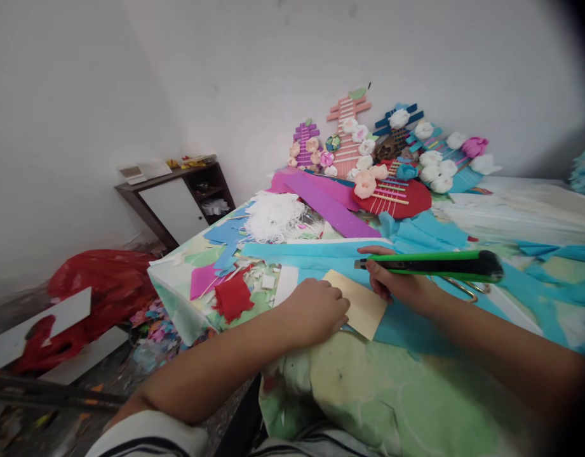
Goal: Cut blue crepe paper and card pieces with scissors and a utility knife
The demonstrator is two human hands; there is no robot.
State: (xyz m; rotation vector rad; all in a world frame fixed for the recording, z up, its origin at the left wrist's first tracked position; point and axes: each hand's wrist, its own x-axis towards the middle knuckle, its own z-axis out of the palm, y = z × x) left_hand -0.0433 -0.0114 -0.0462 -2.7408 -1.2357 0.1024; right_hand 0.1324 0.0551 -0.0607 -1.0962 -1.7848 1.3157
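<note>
My right hand is closed on a green and black box cutter, whose blade tip points left. Under it lies a pale yellow card on blue paper. My left hand rests at the card's left edge, fingers curled and pressed down; whether they hold anything is hidden. A white sheet edge shows left of the blue paper. Blue crepe strips run across behind both hands.
Guitar-shaped crafts with paper flowers lean on the wall. White string, a purple strip and red paper lie on the table. A metal clip is beside my right wrist. A cabinet stands at left.
</note>
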